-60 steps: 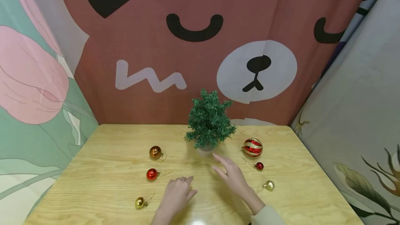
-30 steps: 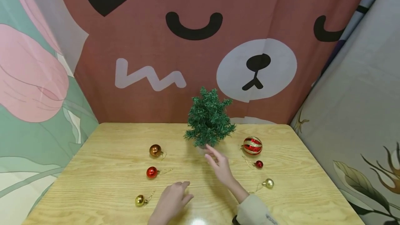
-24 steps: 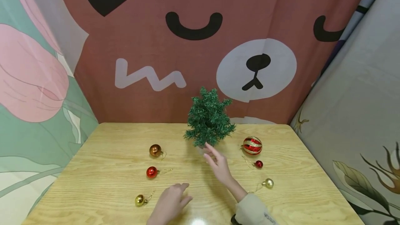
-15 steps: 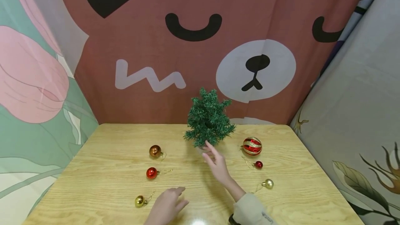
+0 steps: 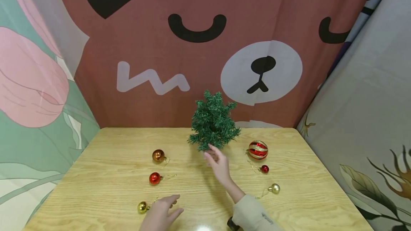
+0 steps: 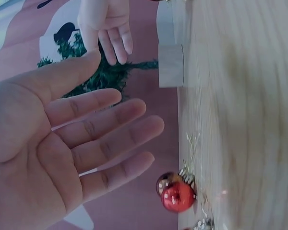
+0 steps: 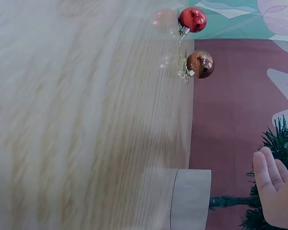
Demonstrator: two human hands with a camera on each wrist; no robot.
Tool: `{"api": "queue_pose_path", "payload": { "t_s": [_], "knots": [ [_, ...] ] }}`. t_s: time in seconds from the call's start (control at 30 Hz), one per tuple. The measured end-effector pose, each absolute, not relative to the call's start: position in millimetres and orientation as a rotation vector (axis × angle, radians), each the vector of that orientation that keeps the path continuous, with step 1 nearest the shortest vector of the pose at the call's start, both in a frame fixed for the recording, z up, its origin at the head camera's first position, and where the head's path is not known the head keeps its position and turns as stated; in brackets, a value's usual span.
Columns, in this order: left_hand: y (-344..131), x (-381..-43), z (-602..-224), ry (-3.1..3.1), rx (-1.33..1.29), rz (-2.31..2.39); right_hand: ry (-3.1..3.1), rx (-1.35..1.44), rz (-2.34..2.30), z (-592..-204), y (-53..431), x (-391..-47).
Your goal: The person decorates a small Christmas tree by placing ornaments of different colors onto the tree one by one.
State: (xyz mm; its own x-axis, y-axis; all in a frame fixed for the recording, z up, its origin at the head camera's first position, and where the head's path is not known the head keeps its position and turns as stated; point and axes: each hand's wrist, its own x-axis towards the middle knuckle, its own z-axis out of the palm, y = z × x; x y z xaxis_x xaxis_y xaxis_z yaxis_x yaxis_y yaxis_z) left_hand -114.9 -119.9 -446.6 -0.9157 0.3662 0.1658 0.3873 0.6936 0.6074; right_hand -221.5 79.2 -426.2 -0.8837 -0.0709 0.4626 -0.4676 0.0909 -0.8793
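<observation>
A small green artificial Christmas tree (image 5: 213,120) stands upright near the back of the table, its pale round base (image 7: 191,199) showing in the right wrist view. My right hand (image 5: 220,168) is raised in front of the lower branches with fingers extended and nothing held; I cannot tell whether the fingertips touch them. Closer to me, my left hand (image 5: 160,212) hovers with loosely straight fingers and a bare palm. It is nearest to a gold bauble (image 5: 142,207) and partly covers its string. A red bauble (image 5: 155,178) and a copper bauble (image 5: 158,155) lie farther back on the left.
Right of the tree lie a large red-and-gold striped bauble (image 5: 258,150), a small dark red bauble (image 5: 264,169) and a pale gold bauble (image 5: 275,188). Behind the wooden table (image 5: 118,149) hangs a brown bear-print curtain (image 5: 147,109), with patterned cloths at both sides.
My right hand has moved forward and left to the tree's lower front. My left hand has drawn back and left, towards the gold bauble. The tree and baubles have stayed in place.
</observation>
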Motion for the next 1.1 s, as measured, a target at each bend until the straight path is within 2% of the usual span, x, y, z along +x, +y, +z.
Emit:
{"api": "queue_pose_path", "payload": {
  "t_s": [0.33, 0.6, 0.8, 1.1],
  "knots": [
    [-143.2, -103.6, -446.4, -2.782, -0.597, -1.309, -1.932, 0.427, 1.920, -428.3, 69.6, -226.8],
    [-161.4, -95.5, -446.3, -2.704, -0.463, -1.439, -1.906, 0.432, 1.923, -429.4, 69.3, -226.4],
    [-169.0, -92.3, -446.8, -2.583, -0.258, -1.490, -1.892, 0.432, 1.924, -431.0, 70.6, -226.8],
    [-178.9, -93.1, -445.4, -2.382, 0.201, -1.705, -1.894, 0.437, 1.922, -432.5, 71.6, -226.7]
  ]
}}
